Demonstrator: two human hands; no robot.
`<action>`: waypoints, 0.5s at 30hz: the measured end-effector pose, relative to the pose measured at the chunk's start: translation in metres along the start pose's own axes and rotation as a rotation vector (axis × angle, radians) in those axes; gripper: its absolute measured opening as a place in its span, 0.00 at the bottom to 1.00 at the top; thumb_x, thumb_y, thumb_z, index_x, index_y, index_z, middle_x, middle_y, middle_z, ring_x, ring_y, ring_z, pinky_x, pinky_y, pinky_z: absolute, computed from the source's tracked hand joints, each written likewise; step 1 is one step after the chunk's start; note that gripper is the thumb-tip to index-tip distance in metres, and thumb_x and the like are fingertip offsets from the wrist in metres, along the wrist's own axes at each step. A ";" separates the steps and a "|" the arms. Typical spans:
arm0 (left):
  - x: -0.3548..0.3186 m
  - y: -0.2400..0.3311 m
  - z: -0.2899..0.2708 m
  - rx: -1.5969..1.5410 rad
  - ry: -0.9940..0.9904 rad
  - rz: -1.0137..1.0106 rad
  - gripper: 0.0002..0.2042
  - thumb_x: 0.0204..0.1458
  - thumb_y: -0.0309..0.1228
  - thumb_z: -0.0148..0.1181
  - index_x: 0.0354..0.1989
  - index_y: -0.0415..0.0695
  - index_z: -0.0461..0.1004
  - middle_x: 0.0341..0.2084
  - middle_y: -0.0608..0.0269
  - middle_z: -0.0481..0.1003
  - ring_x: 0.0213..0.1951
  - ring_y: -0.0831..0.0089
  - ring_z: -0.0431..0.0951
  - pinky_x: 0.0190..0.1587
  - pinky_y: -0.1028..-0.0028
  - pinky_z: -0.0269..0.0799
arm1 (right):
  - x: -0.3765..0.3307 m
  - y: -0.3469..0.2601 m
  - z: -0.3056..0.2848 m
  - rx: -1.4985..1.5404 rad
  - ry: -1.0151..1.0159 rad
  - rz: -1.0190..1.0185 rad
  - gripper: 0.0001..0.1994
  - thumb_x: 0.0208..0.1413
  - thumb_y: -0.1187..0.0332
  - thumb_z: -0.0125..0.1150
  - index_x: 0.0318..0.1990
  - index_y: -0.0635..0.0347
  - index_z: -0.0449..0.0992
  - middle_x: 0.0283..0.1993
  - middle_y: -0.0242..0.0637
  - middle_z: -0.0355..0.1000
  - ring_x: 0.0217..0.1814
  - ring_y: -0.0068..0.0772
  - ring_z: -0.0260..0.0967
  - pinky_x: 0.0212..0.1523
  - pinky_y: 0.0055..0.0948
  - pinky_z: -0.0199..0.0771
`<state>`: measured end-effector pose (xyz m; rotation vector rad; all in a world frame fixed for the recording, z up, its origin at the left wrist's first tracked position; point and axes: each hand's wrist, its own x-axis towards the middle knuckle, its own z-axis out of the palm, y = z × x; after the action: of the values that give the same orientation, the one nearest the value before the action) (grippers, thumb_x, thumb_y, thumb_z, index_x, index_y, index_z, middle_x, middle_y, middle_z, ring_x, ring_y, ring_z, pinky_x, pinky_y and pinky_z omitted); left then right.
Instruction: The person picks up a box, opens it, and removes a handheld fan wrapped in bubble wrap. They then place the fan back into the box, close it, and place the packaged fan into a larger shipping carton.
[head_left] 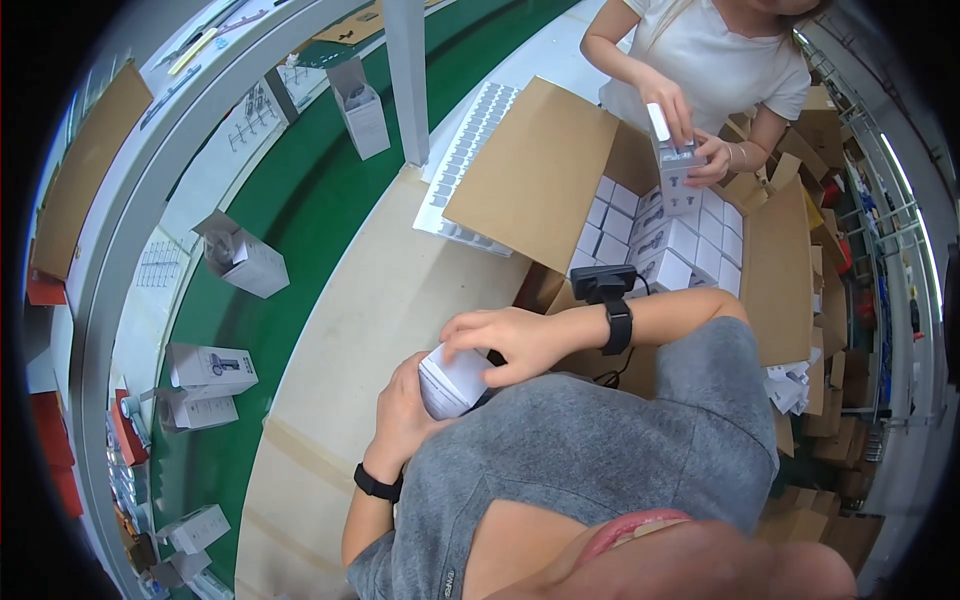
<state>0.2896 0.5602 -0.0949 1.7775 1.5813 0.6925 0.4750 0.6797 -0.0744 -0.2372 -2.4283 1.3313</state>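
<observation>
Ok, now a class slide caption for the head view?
Left hand holds a white box, right hand on it, near an open carton of white boxes.

Obstacle beyond right grip [512, 338]: carton flap [540, 165]

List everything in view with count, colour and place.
Small box: one, white, centre
Table: one, beige, centre left
Belt: one, green, left of table
Loose boxes: several, white, on belt
Big carton: one, brown, upper right
Packed boxes: many, white, inside big carton
Slotted tray: count unclear, white, beside big carton
Post: one, grey, top
Piled cartons: many, brown, far right
Co-worker: one, white shirt, top right
Open box: one, white, with co-worker
Wristbands: two, black, on both wrists
Gadget: one, black, by right wristband
Shirt: one, grey, bottom centre
Left hand: one, bare, on small box
Right hand: one, bare, on small box
</observation>
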 end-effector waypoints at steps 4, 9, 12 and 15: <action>0.004 -0.009 -0.003 -0.034 0.021 0.070 0.38 0.22 0.33 0.69 0.48 0.40 0.59 0.45 0.51 0.66 0.47 0.55 0.67 0.46 0.63 0.66 | 0.020 -0.008 0.008 -0.287 -0.005 0.136 0.15 0.40 0.62 0.62 0.33 0.62 0.71 0.33 0.41 0.67 0.44 0.42 0.64 0.40 0.34 0.67; -0.007 -0.037 -0.009 0.029 0.090 0.258 0.38 0.21 0.28 0.66 0.50 0.41 0.58 0.46 0.50 0.65 0.49 0.52 0.65 0.51 0.61 0.61 | 0.033 -0.009 0.012 -0.107 -0.111 0.237 0.18 0.39 0.58 0.64 0.32 0.63 0.71 0.32 0.42 0.67 0.41 0.42 0.64 0.37 0.34 0.66; -0.009 -0.047 -0.008 -0.028 0.148 0.241 0.38 0.22 0.26 0.65 0.50 0.41 0.58 0.47 0.50 0.64 0.50 0.51 0.63 0.54 0.60 0.58 | 0.040 -0.016 0.021 -0.182 -0.114 0.123 0.16 0.39 0.60 0.63 0.32 0.63 0.71 0.34 0.42 0.68 0.39 0.43 0.65 0.37 0.34 0.67; -0.015 -0.063 0.003 0.001 0.175 0.216 0.39 0.21 0.24 0.65 0.51 0.40 0.57 0.48 0.50 0.62 0.52 0.53 0.61 0.55 0.62 0.57 | 0.041 -0.004 0.023 -0.344 -0.164 0.155 0.14 0.38 0.64 0.61 0.32 0.62 0.71 0.36 0.43 0.68 0.38 0.45 0.66 0.37 0.34 0.67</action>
<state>0.2487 0.5483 -0.1443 1.9521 1.5129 0.9724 0.4283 0.6722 -0.0726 -0.4274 -2.8217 1.0174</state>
